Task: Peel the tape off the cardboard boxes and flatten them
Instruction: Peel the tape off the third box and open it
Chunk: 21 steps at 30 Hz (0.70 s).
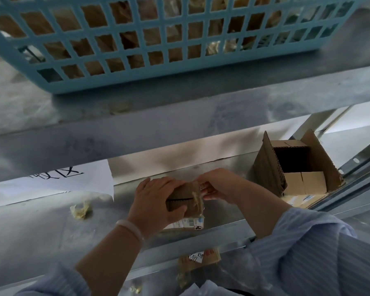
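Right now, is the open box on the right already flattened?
No, the open box stands on the shelf with flaps up, its inside hollow.

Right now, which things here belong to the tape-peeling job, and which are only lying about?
Job: small cardboard box, gripped by left hand; tape strip, pinched by right hand; open box.
Lying about: tape wad; blue basket; paper sign.
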### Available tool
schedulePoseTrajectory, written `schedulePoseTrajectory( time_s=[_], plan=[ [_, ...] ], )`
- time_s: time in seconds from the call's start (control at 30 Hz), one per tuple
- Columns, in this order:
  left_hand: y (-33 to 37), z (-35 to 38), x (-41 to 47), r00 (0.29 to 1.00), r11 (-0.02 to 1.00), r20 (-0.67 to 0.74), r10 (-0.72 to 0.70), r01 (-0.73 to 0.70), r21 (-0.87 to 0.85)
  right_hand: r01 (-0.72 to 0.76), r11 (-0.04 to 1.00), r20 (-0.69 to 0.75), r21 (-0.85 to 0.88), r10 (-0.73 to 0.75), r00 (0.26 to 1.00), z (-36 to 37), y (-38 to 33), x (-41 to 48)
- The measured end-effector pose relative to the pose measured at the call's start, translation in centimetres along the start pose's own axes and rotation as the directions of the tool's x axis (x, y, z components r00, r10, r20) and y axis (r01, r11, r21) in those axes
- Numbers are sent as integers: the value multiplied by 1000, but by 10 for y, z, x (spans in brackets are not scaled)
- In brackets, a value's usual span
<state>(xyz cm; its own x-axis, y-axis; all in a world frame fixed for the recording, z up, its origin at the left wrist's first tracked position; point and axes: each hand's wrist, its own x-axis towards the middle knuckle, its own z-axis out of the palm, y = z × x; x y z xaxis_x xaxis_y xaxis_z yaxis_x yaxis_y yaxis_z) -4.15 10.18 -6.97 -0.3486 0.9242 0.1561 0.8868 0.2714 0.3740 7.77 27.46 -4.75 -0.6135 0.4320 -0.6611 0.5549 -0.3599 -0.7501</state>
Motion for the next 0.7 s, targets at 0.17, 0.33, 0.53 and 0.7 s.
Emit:
schedulePoseTrajectory(
  time_s=[0.17, 0.33, 0.53, 0.7],
  plan=[
    [2, -1, 0, 1000, 1000, 5, -15, 15, 4, 26, 994, 27, -110, -23, 999, -8, -2, 4],
    [3, -1, 1, 1000, 1000, 16, -26, 25, 13, 2, 988, 63, -155, 8, 998, -11, -4, 10],
    [2, 1, 1, 1000, 999, 1, -29, 29, 16, 136, 943, 7, -302, -141, 990, -2, -1, 13],
    [2, 2, 1, 999, 999, -8, -47, 47, 14, 272, 887, -95, -374, -328, 940, -2, 1, 3]
  ],
)
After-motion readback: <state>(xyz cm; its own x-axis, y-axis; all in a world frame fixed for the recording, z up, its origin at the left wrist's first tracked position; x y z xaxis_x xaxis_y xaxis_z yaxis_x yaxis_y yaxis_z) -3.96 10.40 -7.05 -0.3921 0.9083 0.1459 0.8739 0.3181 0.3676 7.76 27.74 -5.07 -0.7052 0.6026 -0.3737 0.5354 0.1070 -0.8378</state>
